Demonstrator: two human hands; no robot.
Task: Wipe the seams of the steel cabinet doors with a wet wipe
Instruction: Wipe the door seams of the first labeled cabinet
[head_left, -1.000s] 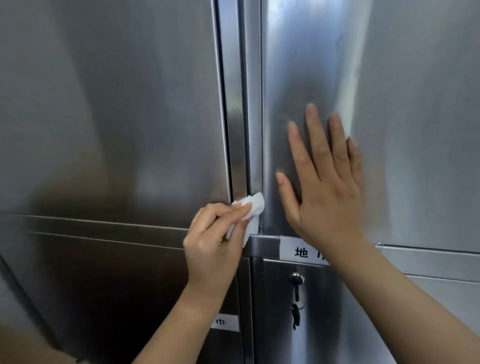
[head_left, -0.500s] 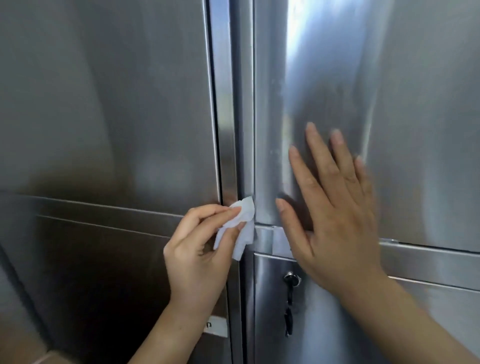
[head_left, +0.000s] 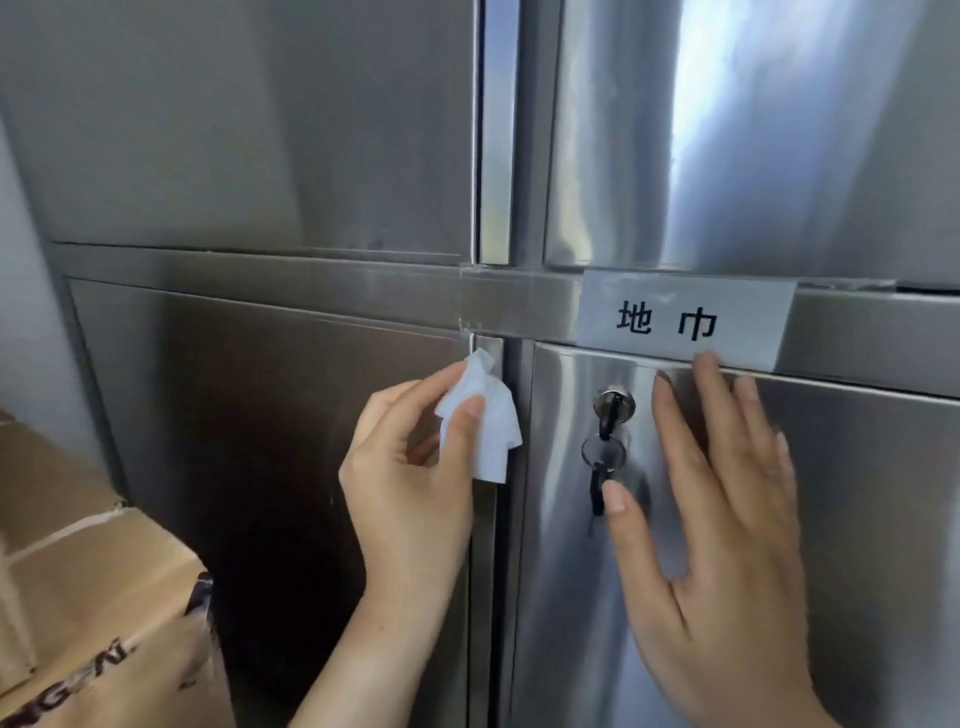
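Below label "地巾" (head_left: 685, 322), left hand (head_left: 410, 467) pinches wipe (head_left: 488, 421); right hand (head_left: 727, 545) flat, spread.

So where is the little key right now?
In the head view, the small dark key sits in the round lock on the lower right steel door, below the white label, beside the right hand.

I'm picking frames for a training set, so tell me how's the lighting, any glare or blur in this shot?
Head view: a bright streak of glare runs down the upper right door; the lower left door sits in deep shadow. The label, the key and the wipe in the left hand read sharp; the right hand is slightly soft at the fingertips. Door edges bow a little, wide-angle distortion.
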